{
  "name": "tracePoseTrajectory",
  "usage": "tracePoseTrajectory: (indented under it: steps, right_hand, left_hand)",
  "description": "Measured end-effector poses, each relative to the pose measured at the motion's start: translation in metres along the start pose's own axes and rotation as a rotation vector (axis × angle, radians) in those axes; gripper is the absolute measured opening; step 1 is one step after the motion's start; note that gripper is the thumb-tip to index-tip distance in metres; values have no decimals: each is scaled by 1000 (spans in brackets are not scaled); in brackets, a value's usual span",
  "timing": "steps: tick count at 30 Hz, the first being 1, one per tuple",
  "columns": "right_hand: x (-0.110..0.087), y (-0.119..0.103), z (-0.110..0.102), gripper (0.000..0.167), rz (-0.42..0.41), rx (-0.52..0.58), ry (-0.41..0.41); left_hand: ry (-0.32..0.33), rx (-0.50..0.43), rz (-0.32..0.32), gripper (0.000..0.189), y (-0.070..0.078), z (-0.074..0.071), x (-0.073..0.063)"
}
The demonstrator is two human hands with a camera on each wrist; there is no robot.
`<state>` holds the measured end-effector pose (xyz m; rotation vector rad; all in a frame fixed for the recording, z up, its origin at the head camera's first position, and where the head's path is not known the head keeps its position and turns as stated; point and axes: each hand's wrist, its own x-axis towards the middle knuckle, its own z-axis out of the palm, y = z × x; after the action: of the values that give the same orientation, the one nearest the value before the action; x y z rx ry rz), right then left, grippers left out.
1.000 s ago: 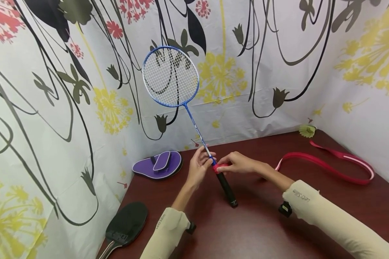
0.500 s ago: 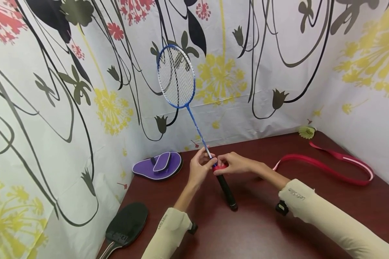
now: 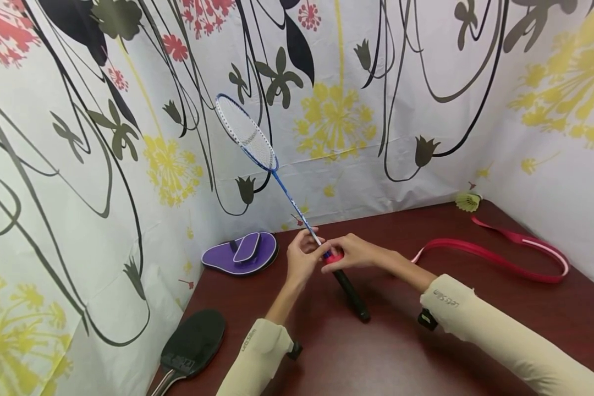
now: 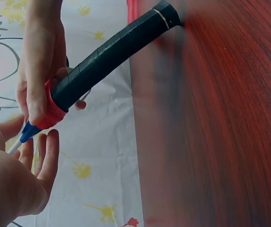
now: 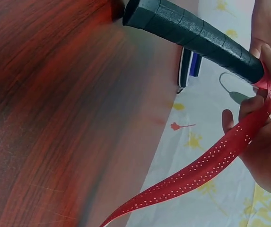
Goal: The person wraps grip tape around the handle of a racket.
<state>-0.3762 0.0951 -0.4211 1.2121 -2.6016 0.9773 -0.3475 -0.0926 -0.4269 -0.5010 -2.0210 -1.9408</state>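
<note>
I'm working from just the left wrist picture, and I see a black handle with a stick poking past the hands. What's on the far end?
Observer: The head view shows a racket head with a blue-and-white frame.

Operator: Ooh! And that red wrap next to the handle, does it stop there?

Observer: No. In the right wrist view, a long red strip with white dots trails from the wrap, past the right hand.

Operator: Wow. Is there anything else to play with on the table?

Observer: Yes, in the head view a black paddle lies by the table's left edge.
</note>
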Motion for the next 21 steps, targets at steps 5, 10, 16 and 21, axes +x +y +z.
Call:
tracePoseTrajectory:
  steps: [5, 10, 16, 21]
  right_hand:
    - [-2, 1, -1, 39, -17, 9, -9]
    - [-8, 3, -12, 29, -28, 89, -79]
    - [-13, 5, -28, 9, -40, 101, -142]
    - [-16, 11, -33, 7, -41, 75, -116]
  left_hand:
    - [6, -41, -24, 39, -1, -1, -1]
    - [7, -85, -64, 41, 0, -4, -1]
    - [-17, -176, -81, 45, 1, -10, 0]
    - [-49, -186, -70, 52, 3, -15, -1]
